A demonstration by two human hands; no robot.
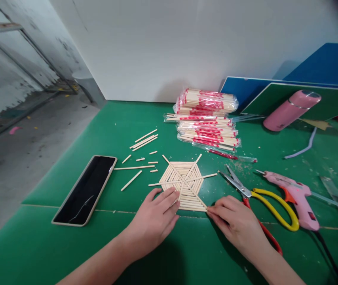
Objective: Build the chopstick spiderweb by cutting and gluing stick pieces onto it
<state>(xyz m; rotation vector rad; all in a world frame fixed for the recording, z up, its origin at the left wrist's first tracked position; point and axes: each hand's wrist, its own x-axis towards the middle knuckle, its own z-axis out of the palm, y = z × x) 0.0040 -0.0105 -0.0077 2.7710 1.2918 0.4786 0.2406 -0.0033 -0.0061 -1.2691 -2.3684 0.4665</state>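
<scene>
A hexagonal web of pale wooden sticks (pixel 191 202) lies flat on the green table, with several spokes crossing at its centre and reaching past its edges. My left hand (pixel 154 215) rests over its lower left side, fingers stretched out and the tips on the sticks. At the lower right corner, the thumb and fingers of my right hand (pixel 234 221) pinch the end of a wooden stick (pixel 200 201). Loose cut sticks (pixel 131 181) of various lengths lie to the left of the web. Scissors (pixel 247 192) with yellow and red handles lie open just beyond my right hand.
A phone (pixel 86 190) lies at left. Plastic-wrapped chopstick packs (pixel 207 126) are stacked at the back. To the right are a pink glue gun (pixel 295 194) with its cord, a pink bottle (pixel 292 110) and a bent straw (pixel 304 148). Boards (pixel 255 85) lean against the wall.
</scene>
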